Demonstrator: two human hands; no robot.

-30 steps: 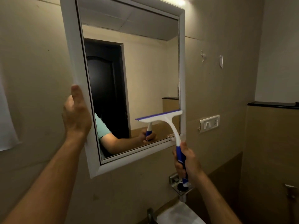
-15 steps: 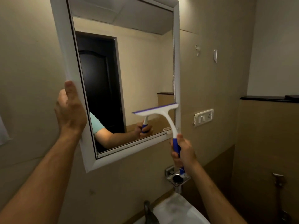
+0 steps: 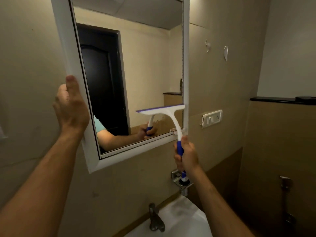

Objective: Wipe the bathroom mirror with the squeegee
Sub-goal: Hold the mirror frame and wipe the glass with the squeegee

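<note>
a home bathroom: wall mirror [image 3: 136,74], sink [image 3: 179,221], tap [image 3: 154,218].

Beige tiled walls [image 3: 222,82], switch plate [image 3: 212,118], white basin [image 3: 181,219] below.

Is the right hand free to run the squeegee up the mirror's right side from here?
Probably yes: the right hand grips the squeegee low on the mirror, and the glass above looks clear; the left hand is on the opposite frame edge.

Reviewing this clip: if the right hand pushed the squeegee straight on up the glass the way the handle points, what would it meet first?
Probably nothing soon. The right hand holds the squeegee low on the mirror, blade beside the right frame. Above it lies bare glass; the top frame is cut off.
</note>
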